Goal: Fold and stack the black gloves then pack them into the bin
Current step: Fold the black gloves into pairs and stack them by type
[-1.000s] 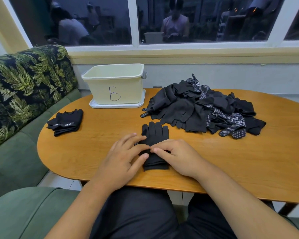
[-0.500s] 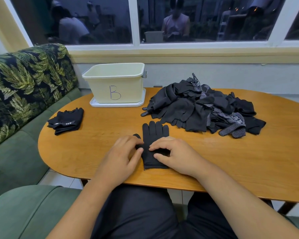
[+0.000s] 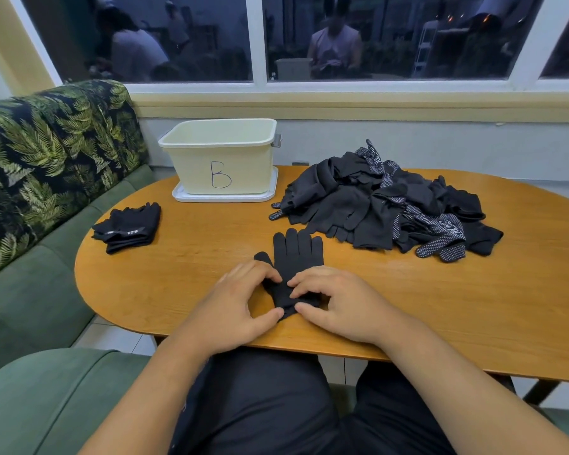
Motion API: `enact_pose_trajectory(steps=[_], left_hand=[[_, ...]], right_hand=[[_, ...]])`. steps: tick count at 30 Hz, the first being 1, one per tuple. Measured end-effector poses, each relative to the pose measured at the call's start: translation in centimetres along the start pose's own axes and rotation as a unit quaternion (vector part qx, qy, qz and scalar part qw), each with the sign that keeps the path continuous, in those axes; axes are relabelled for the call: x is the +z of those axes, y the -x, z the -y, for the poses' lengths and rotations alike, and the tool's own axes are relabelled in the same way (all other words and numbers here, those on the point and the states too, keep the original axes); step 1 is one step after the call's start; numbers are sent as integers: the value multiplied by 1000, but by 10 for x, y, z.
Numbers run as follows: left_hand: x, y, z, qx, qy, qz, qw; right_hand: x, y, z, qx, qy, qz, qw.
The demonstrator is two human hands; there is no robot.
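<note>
The left hand (image 3: 230, 307) and right hand (image 3: 339, 303) both pinch the cuff end of a black glove (image 3: 297, 254) between thumb and curled fingers, though whether the cuff is lifted off the wood is hard to tell. The glove lies flat on the table (image 3: 440, 307) near its front edge, fingers pointing away. Beyond it to the right sits a loose pile of gloves (image 3: 368, 205), far left a folded stack (image 3: 128, 226), and behind them the cream bin (image 3: 224, 156) marked B
</note>
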State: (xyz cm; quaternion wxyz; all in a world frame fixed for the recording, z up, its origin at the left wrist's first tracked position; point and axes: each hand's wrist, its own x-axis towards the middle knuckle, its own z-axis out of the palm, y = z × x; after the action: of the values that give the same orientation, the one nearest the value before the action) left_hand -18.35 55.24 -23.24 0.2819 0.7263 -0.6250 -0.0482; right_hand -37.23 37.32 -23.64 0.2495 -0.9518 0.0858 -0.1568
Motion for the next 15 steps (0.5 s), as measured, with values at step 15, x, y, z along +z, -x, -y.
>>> enact_pose_trajectory(steps=[15], left_hand=[[2,0,0,4,-16,7,1000]], right_hand=[[-1,2,2,-17,-14,-22,1000]])
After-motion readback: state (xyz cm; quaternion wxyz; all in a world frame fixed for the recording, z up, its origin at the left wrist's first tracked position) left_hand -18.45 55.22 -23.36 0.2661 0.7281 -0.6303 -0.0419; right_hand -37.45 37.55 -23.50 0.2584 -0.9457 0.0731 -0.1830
